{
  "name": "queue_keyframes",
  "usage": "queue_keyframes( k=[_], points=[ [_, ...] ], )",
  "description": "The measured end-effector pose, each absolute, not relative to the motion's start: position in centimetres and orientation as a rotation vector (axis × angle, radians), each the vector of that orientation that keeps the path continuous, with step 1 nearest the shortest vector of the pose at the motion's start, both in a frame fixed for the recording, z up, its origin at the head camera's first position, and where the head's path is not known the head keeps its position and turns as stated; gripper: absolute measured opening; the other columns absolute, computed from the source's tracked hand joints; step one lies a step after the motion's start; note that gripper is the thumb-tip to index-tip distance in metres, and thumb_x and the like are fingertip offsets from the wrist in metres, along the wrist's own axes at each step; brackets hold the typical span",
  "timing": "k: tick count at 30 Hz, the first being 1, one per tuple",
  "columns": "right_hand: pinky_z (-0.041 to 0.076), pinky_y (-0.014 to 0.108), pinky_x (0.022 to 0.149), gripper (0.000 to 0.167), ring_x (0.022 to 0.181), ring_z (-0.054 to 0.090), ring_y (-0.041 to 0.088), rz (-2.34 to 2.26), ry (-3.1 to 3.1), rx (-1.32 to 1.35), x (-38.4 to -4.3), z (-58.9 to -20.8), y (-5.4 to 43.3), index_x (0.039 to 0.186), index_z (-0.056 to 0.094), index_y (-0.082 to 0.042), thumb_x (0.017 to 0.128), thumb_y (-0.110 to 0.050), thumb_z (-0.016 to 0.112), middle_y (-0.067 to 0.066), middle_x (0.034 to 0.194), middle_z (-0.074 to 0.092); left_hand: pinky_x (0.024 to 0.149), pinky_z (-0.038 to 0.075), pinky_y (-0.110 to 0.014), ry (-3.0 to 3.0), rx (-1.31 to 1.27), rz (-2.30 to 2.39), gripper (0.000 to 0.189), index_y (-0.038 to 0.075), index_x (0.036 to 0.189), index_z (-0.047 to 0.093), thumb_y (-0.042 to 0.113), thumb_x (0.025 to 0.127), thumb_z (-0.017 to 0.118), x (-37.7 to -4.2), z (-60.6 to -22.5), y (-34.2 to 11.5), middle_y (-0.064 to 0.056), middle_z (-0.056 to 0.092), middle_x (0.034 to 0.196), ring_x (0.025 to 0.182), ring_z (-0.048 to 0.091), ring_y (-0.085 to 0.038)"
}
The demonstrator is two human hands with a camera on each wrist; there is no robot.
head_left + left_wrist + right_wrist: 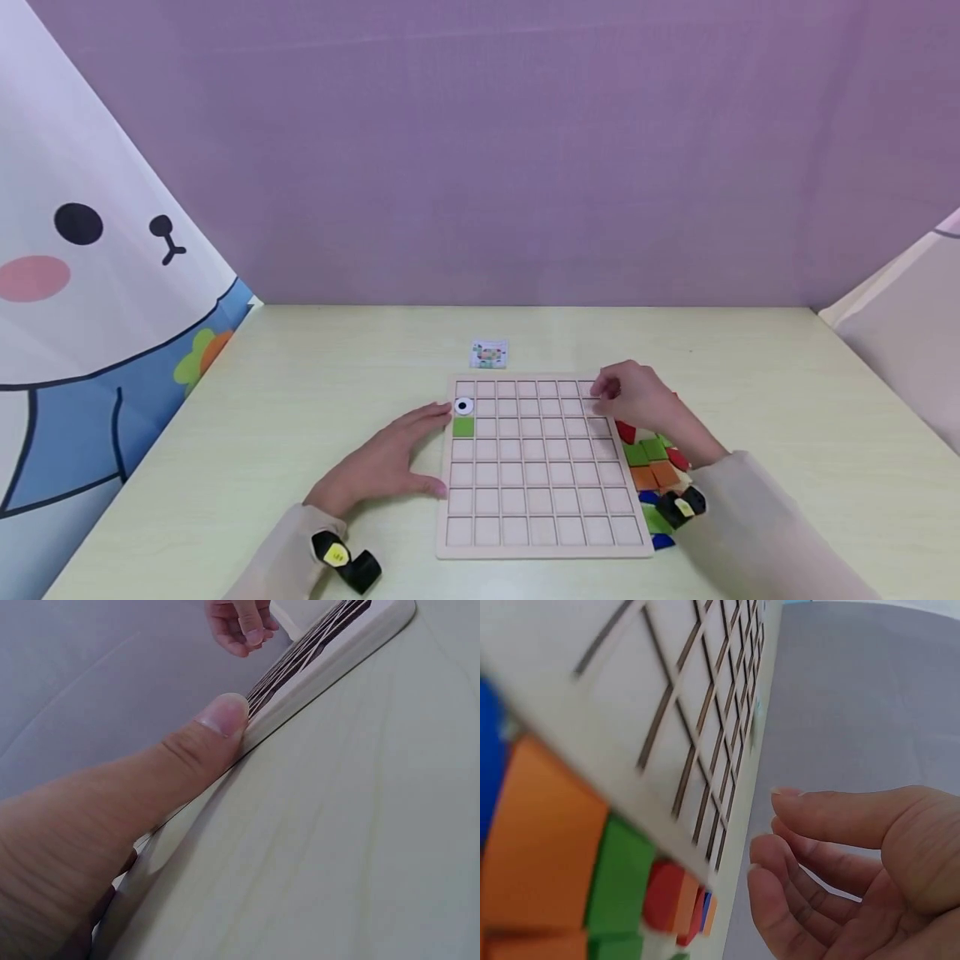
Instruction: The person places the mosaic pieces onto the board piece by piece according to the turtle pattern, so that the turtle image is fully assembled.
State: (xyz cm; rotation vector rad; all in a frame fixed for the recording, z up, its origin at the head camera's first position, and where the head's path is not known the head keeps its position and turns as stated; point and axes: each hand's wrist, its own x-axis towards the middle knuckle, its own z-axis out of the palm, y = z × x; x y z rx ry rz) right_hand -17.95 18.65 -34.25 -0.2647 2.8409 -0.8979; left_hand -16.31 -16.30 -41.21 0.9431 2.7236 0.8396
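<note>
A pale wooden grid board (pixel 487 552) lies flat on the table. At its left edge is my left hand (pixel 390 458), thumb and fingers spread, the thumb tip (pixel 225 716) against the side in the left wrist view. A white tile with a black-ringed eye dot (pixel 463 406) sits in the left column, directly above a green square tile (pixel 463 427). My right hand (pixel 633 396) hovers by the board's upper right corner. In the right wrist view its fingers (pixel 772 900) are loosely bent, with nothing between them and the thumb.
Loose coloured pieces lie along the board's right side, under my right forearm, including orange tiles (pixel 654 476), green tiles (pixel 645 451) and a red piece (pixel 626 432). A small printed card (pixel 489 354) lies beyond the board. A purple cloth (pixel 525 167) hangs behind the table (pixel 765 375).
</note>
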Motion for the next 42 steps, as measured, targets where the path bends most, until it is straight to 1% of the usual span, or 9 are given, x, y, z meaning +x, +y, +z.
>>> queue_keyframes(
  k=[5, 11, 16, 21, 25, 33, 36, 42],
  points=[
    [0.045, 0.026, 0.056, 0.008, 0.067, 0.05, 0.017, -0.913, 2.834, -0.236, -17.5, -34.7, 20.0, 0.089, 0.066, -0.001, 0.082, -0.004, 0.069, 0.006, 0.078, 0.059, 0.116, 0.025, -0.051, 2.721, 0.939, 0.843, 0.104, 0.007, 0.145, 0.038, 0.063, 0.065, 0.073, -16.3, -41.2, -16.3, -0.006, 0.032, 0.155, 0.144, 0.026, -0.031],
    [0.047, 0.026, 0.061, 0.012, 0.071, 0.051, 0.017, -0.867, 2.841, -0.188, -17.2, -35.2, 21.4, 0.09, 0.065, -0.001, 0.081, -0.005, 0.071, 0.006, 0.08, 0.061, 0.116, 0.025, -0.051, 2.715, 0.924, 0.846, 0.104, 0.008, 0.145, 0.038, 0.064, 0.066, 0.072, -16.2, -41.3, -16.2, -0.005, 0.031, 0.155, 0.144, 0.025, -0.031],
    [0.049, 0.026, 0.061, 0.013, 0.069, 0.052, 0.017, -0.851, 2.817, -0.134, -16.7, -35.6, 21.9, 0.089, 0.065, -0.001, 0.079, -0.004, 0.073, 0.006, 0.079, 0.061, 0.116, 0.025, -0.05, 2.725, 0.925, 0.836, 0.103, 0.008, 0.145, 0.038, 0.065, 0.066, 0.072, -16.2, -41.4, -16.2, -0.005, 0.031, 0.155, 0.144, 0.025, -0.03],
    [0.047, 0.025, 0.061, 0.014, 0.068, 0.051, 0.016, -0.822, 2.828, -0.146, -16.4, -36.1, 22.4, 0.087, 0.064, -0.002, 0.078, -0.007, 0.075, 0.004, 0.076, 0.06, 0.116, 0.025, -0.05, 2.724, 0.924, 0.838, 0.103, 0.008, 0.145, 0.038, 0.065, 0.066, 0.072, -16.3, -41.4, -16.2, -0.005, 0.032, 0.155, 0.144, 0.025, -0.03],
    [0.047, 0.025, 0.062, 0.014, 0.07, 0.05, 0.016, -0.821, 2.833, -0.148, -16.2, -36.4, 22.5, 0.085, 0.065, -0.003, 0.077, -0.007, 0.076, 0.004, 0.076, 0.059, 0.116, 0.024, -0.05, 2.717, 0.918, 0.847, 0.103, 0.008, 0.145, 0.039, 0.065, 0.066, 0.072, -16.2, -41.4, -16.2, -0.005, 0.032, 0.155, 0.144, 0.025, -0.03],
    [0.046, 0.026, 0.061, 0.015, 0.069, 0.051, 0.016, -0.812, 2.825, -0.176, -15.9, -36.5, 22.4, 0.084, 0.066, -0.004, 0.076, -0.008, 0.077, 0.003, 0.075, 0.059, 0.116, 0.024, -0.051, 2.72, 0.923, 0.843, 0.103, 0.009, 0.146, 0.038, 0.066, 0.066, 0.071, -16.3, -41.7, -16.2, -0.004, 0.031, 0.155, 0.144, 0.025, -0.03],
    [0.047, 0.026, 0.062, 0.014, 0.069, 0.051, 0.015, -0.796, 2.825, -0.191, -15.9, -36.6, 22.3, 0.084, 0.066, -0.004, 0.076, -0.007, 0.077, 0.003, 0.075, 0.059, 0.116, 0.024, -0.051, 2.723, 0.932, 0.842, 0.103, 0.008, 0.145, 0.038, 0.065, 0.066, 0.072, -16.3, -41.6, -16.3, -0.004, 0.031, 0.155, 0.144, 0.025, -0.03],
    [0.048, 0.027, 0.063, 0.017, 0.071, 0.05, 0.016, -0.725, 2.835, -0.215, -15.8, -36.7, 21.8, 0.085, 0.065, -0.005, 0.073, -0.004, 0.076, 0.003, 0.078, 0.059, 0.116, 0.024, -0.051, 2.726, 0.937, 0.839, 0.103, 0.008, 0.145, 0.039, 0.065, 0.066, 0.072, -16.3, -41.6, -16.3, -0.005, 0.031, 0.155, 0.144, 0.025, -0.031]
  ],
)
